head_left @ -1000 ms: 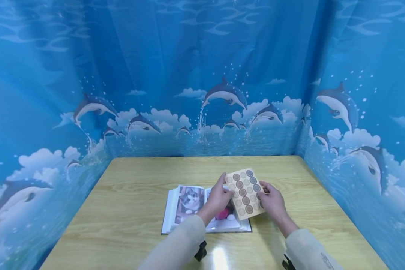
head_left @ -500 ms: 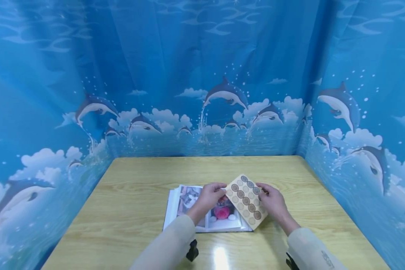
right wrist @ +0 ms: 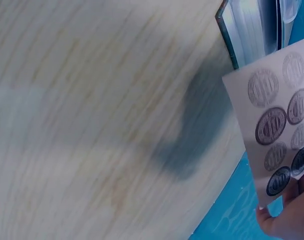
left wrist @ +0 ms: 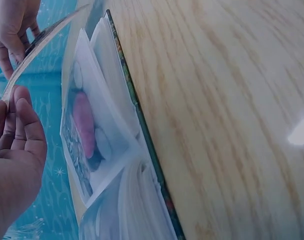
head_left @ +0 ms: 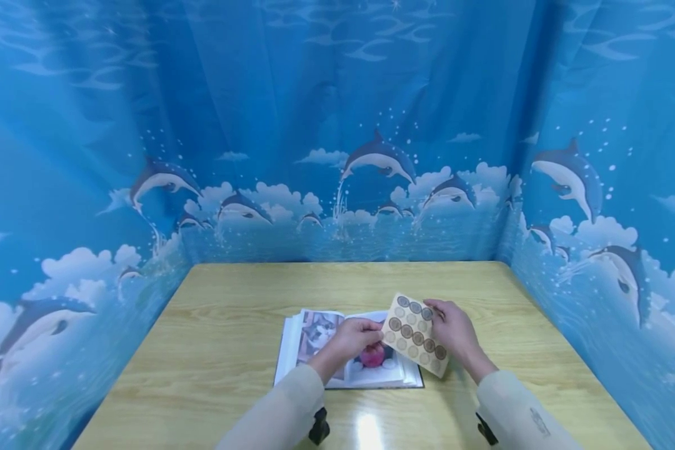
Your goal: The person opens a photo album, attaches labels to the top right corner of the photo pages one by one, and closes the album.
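Observation:
A beige sticker sheet [head_left: 412, 340] with rows of round dark and pale stamp-like prints is held aslant above the right side of an open photo album [head_left: 365, 377]. My left hand [head_left: 349, 342] pinches its left edge between thumb and fingers. At the upper right edge, my right hand [head_left: 455, 328] grips it with the thumb on the printed face. The left wrist view has the sheet [left wrist: 39, 46] edge-on and slightly bowed between both hands. In the right wrist view the sheet's printed face [right wrist: 247, 110] shows, with fingertips [right wrist: 266, 220] at its lower edge.
The album lies on a wood-grain table [head_left: 230, 325], showing a cat photo [head_left: 317, 334] on its left page and a pink round item in the right one. A blue dolphin-print curtain [head_left: 337, 156] stands around the table's back and sides.
The sheet has turned counterclockwise, its lower end swinging right and uncovering more of the right album page. My left hand has shifted left and down a little; my right hand stays nearly in place.

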Available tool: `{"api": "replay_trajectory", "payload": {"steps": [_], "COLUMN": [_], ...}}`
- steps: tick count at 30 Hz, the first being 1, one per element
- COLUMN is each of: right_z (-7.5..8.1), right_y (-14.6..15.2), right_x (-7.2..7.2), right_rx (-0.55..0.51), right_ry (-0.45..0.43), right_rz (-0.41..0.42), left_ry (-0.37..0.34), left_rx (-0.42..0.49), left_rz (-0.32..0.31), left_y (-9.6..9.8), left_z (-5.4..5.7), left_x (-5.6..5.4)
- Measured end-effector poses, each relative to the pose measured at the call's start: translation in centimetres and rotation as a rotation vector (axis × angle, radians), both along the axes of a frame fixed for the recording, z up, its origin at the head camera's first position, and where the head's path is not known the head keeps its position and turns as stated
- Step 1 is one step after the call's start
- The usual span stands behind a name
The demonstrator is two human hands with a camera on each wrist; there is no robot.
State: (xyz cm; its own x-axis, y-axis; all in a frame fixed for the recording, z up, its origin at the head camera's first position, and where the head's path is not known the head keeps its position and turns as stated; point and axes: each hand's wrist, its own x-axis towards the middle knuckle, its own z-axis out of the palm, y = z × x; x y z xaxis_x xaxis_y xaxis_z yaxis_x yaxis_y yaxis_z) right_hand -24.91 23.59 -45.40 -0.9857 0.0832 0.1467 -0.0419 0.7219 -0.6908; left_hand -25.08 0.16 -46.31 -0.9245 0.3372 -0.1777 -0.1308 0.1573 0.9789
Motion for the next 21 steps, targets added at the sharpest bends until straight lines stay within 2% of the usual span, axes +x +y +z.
{"api": "replay_trajectory", "payload": {"steps": [4,9,16,21], "right_z": [-0.1,-0.6,-0.9,-1.2], "right_y": [-0.2,-1.7,-5.0,-6.7], "right_x": [-0.1,0.6,2.1,2.8], "right_rx": [0.075,0.194,0.269,0.283], "right_ry": [0.103,0.226,0.326,0.348], "right_rz": [0.027,0.070,0.108,0.111], "left_ry": [0.013,0.047,0.058,0.035], "left_rx": [0.044,0.084,0.090,0.093], "left_rz": [0.046,0.125,0.189,0.223], "left_y": [0.2,0.4,0.4,0.5], "left_z": [-0.5,-1.0,-1.0,-0.8], "left_x": [0.1,0.2,0.4,0.3]}}
